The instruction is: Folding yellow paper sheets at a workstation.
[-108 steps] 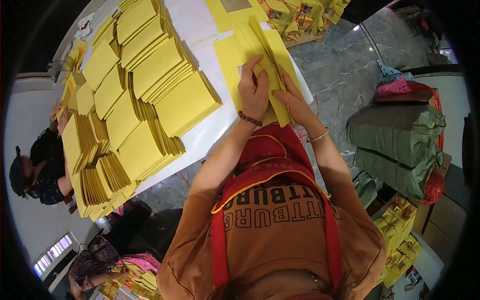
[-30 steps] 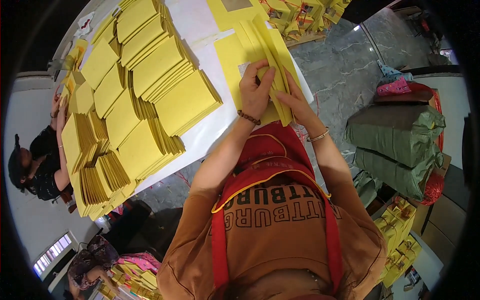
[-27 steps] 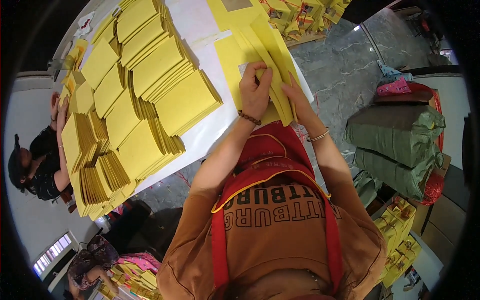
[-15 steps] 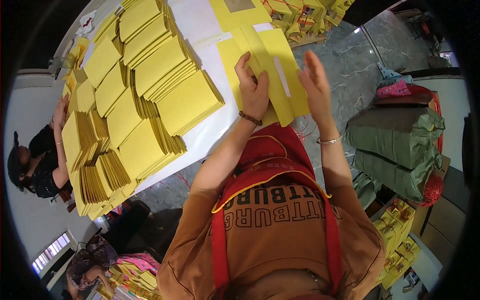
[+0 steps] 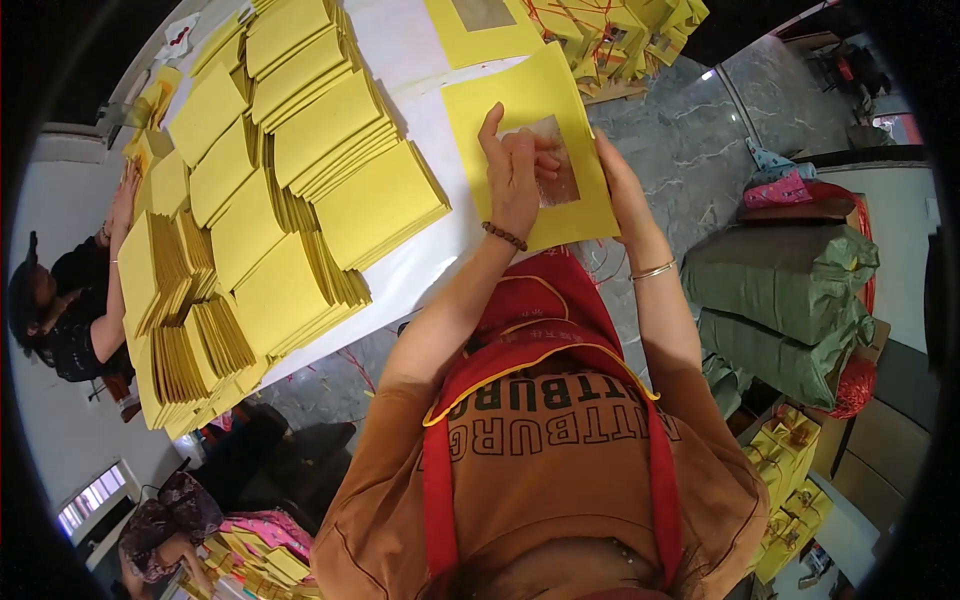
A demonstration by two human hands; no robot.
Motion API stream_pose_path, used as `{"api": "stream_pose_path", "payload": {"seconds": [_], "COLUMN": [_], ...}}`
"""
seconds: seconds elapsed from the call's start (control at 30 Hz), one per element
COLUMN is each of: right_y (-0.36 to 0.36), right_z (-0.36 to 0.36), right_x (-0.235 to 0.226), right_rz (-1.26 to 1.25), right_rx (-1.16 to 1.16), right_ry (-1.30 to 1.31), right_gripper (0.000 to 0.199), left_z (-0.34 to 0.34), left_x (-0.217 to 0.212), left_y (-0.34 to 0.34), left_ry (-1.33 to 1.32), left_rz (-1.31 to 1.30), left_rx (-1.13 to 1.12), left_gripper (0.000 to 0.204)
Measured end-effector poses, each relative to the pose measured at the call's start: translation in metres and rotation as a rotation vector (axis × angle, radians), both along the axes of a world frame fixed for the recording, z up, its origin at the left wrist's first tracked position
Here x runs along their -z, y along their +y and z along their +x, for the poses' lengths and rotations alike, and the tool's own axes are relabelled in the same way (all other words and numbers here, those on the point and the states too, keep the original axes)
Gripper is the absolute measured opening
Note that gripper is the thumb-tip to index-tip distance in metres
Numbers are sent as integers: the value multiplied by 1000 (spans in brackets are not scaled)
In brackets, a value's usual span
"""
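A flat yellow paper sheet (image 5: pixel 475 115) with a pale, shiny rectangular patch (image 5: pixel 558 190) lies in front of me, possibly on top of others. Over the patch is my left hand (image 5: pixel 517 175), its fingers apart and some of them bent, with nothing seen in them. My right hand (image 5: pixel 627 195) lies along the sheet's right edge, fingers stretched out and touching it; its thumb is hidden. Another yellow sheet with a grey patch (image 5: pixel 485 12) lies just beyond. To the left, several piles of folded yellow paper pieces (image 5: pixel 375 205) cover much of the table.
The white-covered table (image 5: pixel 415 100) ends close to my body. Bundles of yellow items with red string (image 5: pixel 615 35) stand at the far right. Green wrapped bundles (image 5: pixel 780 260) are at the right. Someone at the left (image 5: pixel 75 290) reaches towards the piles; another person (image 5: pixel 175 525) is at the lower left.
The folded yellow piece with a white strip has gone from under my hands, and the shiny patch now shows. My right hand has come against the sheet's right edge.
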State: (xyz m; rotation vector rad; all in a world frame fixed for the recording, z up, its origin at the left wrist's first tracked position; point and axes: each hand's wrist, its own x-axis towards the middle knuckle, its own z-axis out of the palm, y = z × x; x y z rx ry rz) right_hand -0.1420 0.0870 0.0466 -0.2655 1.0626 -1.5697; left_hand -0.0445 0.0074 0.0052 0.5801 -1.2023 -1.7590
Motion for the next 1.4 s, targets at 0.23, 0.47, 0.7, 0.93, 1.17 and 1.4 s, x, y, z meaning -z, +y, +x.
{"api": "stream_pose_path", "payload": {"seconds": [0.23, 0.47, 0.7, 0.93, 1.17, 1.4], "right_y": [-1, 10, 6, 7, 4, 8], "right_z": [-20, -25, -5, -14, -12, -13], "right_x": [13, 11, -19, -39, -38, -17], "right_rz": [117, -65, -173, -34, -73, -94], "right_rx": [-123, -4, 37, -63, -61, -34], "right_ry": [251, 83, 179, 511, 391, 264], "right_gripper": [35, 38, 37, 31, 33, 35], "left_z": [4, 47, 52, 40, 49, 70], "left_x": [-4, -39, -28, -25, -26, -23], "left_y": [-2, -31, -26, -19, -15, -29], "left_ry": [116, 125, 134, 174, 70, -128], "left_rz": [127, -124, 129, 107, -14, -48], "left_rx": [24, -289, 141, 28, 20, 182], "left_gripper": [36, 35, 34, 25, 30, 48]}}
